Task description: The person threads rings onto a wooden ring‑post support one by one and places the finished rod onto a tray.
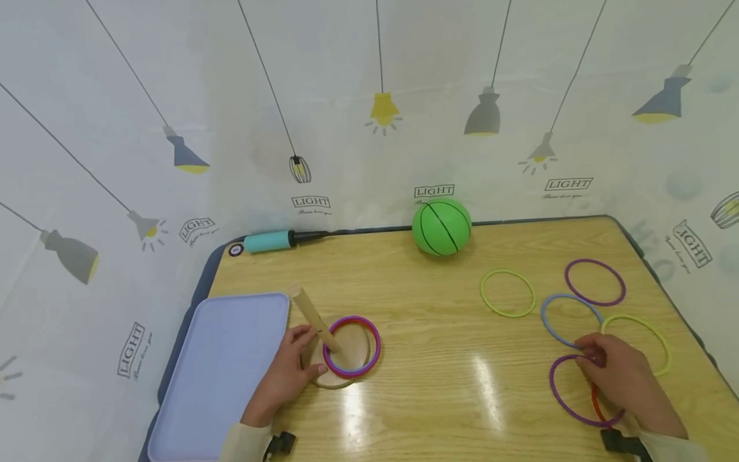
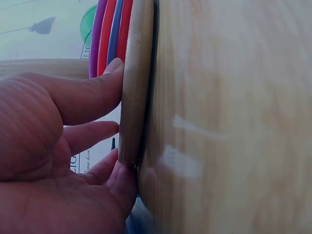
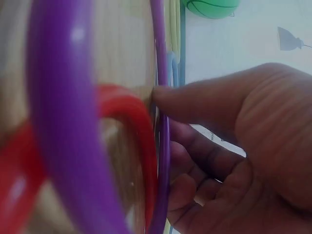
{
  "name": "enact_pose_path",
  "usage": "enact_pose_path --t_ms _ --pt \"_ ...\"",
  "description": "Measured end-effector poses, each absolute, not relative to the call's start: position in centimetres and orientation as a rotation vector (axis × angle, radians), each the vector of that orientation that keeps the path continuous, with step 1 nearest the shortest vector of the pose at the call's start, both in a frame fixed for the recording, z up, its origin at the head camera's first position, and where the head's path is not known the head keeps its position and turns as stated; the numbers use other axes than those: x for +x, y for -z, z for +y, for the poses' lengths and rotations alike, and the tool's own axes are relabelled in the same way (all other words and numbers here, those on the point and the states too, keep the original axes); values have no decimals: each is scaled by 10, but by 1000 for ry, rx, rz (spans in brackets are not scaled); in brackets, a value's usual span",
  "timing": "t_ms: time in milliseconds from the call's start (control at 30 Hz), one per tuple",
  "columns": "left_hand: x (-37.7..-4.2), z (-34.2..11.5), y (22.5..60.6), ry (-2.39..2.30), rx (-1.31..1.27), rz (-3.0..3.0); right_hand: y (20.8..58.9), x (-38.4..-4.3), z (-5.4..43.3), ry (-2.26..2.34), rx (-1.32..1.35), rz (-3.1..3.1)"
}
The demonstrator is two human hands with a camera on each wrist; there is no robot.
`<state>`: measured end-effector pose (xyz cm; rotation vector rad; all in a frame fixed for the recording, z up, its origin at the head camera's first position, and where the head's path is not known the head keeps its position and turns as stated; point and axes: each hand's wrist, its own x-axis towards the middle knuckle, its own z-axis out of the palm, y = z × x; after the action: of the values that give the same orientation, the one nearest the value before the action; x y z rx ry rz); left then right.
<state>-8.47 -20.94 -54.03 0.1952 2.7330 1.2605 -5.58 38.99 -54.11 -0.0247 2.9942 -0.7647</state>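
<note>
My left hand (image 1: pixel 285 372) grips the rim of a round wooden base (image 1: pixel 330 380) with a tilted-looking wooden peg (image 1: pixel 312 313) rising from it. Stacked around the peg are a purple ring (image 2: pixel 99 34), red rings and a blue ring (image 2: pixel 115 34). The left thumb lies against the base's edge near them. On the right, my right hand (image 1: pixel 626 382) pinches a purple ring (image 1: pixel 555 393) at its far side between thumb and fingers. A red ring (image 3: pixel 141 126) lies partly under that purple ring, and the hand hides some of it.
Blue (image 1: pixel 548 327), yellow (image 1: pixel 664 340) and purple (image 1: pixel 596 301) rings lie beyond the right hand, with another yellow ring (image 1: pixel 483 295) apart. A green ball (image 1: pixel 441 227) and teal pump (image 1: pixel 267 242) sit at the back. A lavender tray (image 1: pixel 231 359) stands at left.
</note>
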Motion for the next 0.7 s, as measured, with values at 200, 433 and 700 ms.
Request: enact_pose_path --t_ms 200,433,700 --pt "-84 -210 539 -1251 176 2716 539 -56 389 783 -73 3002" --pt "-83 -212 541 -1239 157 2710 530 -60 380 848 -212 3086" --pt "-85 -212 543 -1227 140 2698 516 -69 362 914 -308 3063"
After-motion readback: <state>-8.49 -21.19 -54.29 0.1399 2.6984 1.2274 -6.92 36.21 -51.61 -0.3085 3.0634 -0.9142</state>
